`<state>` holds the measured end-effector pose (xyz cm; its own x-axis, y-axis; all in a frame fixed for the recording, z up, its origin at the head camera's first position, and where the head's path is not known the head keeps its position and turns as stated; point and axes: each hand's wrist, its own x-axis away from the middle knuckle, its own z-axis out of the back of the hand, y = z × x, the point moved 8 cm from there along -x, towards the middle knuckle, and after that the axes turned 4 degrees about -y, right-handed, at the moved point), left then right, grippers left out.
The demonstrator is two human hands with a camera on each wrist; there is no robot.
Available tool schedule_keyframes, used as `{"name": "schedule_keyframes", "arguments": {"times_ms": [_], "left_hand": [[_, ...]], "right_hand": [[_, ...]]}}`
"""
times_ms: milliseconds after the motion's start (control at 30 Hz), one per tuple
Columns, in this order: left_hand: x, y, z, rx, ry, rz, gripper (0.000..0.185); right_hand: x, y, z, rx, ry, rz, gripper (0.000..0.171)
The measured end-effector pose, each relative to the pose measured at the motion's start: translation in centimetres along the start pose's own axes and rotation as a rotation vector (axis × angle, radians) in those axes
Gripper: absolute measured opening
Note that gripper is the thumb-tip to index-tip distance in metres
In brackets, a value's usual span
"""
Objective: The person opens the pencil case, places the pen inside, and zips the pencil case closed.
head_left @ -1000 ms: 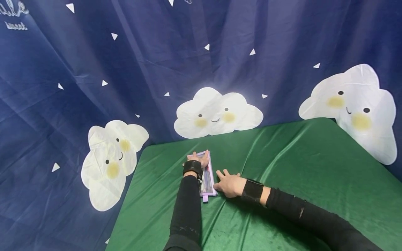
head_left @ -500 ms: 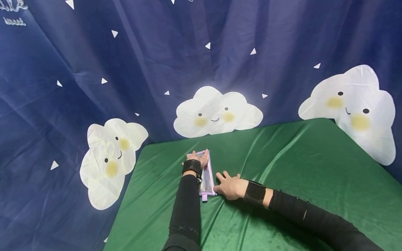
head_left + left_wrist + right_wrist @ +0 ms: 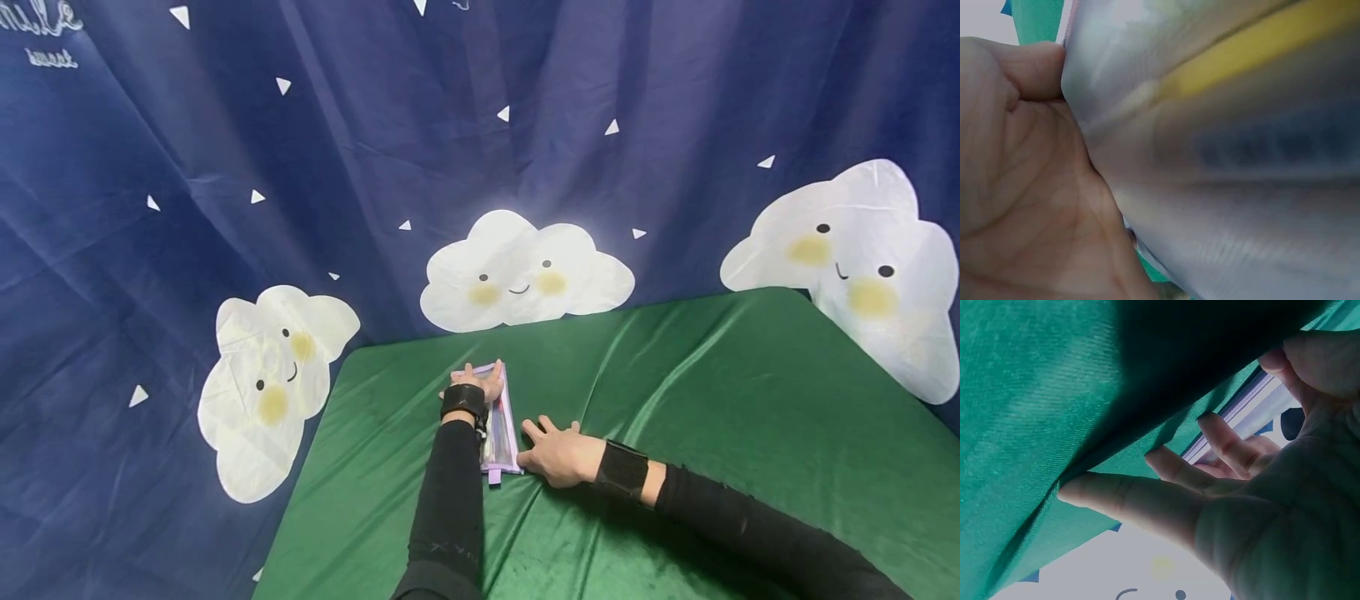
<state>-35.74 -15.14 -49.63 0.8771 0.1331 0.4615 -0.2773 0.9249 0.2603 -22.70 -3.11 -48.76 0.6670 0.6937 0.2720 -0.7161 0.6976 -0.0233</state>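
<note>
One clear, purple-edged pencil pouch (image 3: 498, 417) lies on one green-draped tabletop (image 3: 712, 400). Two hands rest there: one left hand (image 3: 474, 382), one right hand (image 3: 557, 452). Three smiling clouds (image 3: 525, 271) decorate one blue backdrop (image 3: 225, 125).

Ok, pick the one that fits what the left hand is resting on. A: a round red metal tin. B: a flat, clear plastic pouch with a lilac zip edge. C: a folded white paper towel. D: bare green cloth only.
B: in the head view the left hand lies flat on the far end of the flat, clear plastic pouch with a lilac zip edge, which lies on the green cloth.
</note>
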Motion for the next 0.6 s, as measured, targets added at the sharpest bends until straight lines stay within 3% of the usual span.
{"name": "schedule_keyframes", "arguments": {"times_ms": [233, 400, 500, 567, 600], "left_hand": [[1.4, 0.3, 0.4, -0.067, -0.014, -0.055, 0.053], [1.4, 0.5, 0.9, -0.082, -0.011, -0.106, 0.050], [0.8, 1.0, 2.9, -0.067, 0.089, -0.154, 0.052], [0.8, 1.7, 5.9, -0.033, 0.249, -0.204, 0.055], [1.3, 2.3, 7.9, -0.027, 0.361, -0.235, 0.056]], "right_hand": [[0.3, -0.1, 0.2, -0.014, 0.072, 0.037, 0.009], [0.9, 1.1, 1.0, -0.148, 0.139, 0.054, 0.017], [1.9, 4.0, 4.5, -0.237, 0.293, 0.023, 0.028], [3.3, 6.8, 8.2, -0.266, 0.441, -0.016, 0.034], [4.4, 8.2, 10.4, -0.277, 0.526, -0.039, 0.038]]}}
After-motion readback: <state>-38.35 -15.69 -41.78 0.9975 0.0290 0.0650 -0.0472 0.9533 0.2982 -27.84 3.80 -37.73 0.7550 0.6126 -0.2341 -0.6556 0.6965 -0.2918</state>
